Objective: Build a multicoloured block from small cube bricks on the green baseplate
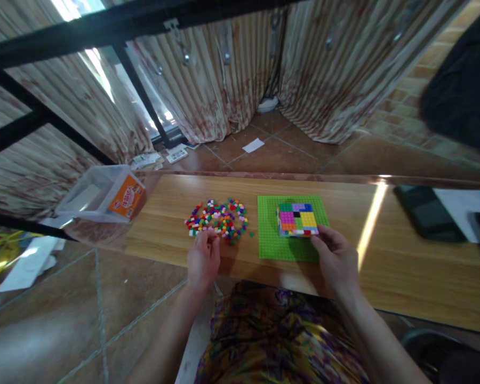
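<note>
A low, box-like block of building bricks [297, 219] in many colours stands on a green studded baseplate [270, 248]. My right hand [338, 260] is at its front right corner, thumb and fingers closed on that edge. To the left lies a loose pile of small coloured bricks [220, 217]. My left hand [204, 258] is at the pile's near edge, its fingers drawn together; whatever is between them is hidden. One green brick [252, 234] lies apart, between the pile and the baseplate.
The work lies on a long wooden table [160, 213]. A clear plastic bin [100, 194] with an orange label stands off its left end. A dark flat object [428, 213] and white paper [460, 205] lie at the right. Black metal bars [140, 88] cross in front of curtains.
</note>
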`<state>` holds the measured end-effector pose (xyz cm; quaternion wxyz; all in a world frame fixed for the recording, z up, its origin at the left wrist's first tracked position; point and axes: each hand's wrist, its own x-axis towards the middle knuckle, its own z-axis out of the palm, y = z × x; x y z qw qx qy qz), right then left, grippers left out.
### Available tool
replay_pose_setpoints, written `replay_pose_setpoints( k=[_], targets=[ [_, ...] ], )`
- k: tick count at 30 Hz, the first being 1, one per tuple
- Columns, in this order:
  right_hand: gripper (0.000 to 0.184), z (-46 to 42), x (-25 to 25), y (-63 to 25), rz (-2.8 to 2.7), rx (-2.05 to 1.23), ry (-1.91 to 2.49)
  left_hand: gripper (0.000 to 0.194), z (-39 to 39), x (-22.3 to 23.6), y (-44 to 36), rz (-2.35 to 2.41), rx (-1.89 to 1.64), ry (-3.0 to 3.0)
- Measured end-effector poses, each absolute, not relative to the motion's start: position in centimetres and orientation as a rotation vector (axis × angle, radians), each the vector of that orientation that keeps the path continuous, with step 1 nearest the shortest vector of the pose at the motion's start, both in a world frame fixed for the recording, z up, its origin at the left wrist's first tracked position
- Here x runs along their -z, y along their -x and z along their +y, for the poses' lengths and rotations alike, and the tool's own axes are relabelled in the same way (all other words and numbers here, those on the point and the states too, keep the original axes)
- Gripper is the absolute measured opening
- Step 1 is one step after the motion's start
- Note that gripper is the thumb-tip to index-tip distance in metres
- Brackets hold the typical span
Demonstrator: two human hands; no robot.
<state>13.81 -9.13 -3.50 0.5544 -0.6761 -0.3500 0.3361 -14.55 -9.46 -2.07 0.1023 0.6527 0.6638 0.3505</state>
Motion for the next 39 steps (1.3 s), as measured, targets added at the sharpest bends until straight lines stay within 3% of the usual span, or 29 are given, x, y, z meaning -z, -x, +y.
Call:
replay_pose_setpoints(
  k=[12, 39],
  targets=[
    [0.036, -9.2, 3.9, -14.5, -0.855, -0.803, 1.548, 0.011, -7.0, 1.4, 3.2, 1.266, -1.194, -1.917],
    [0.032, -9.5, 3.2, -14.3, -0.938, -0.751, 1.588, 0.011, -7.4, 1.5, 2.7, 1.29, -1.311, -1.92]
  ],
)
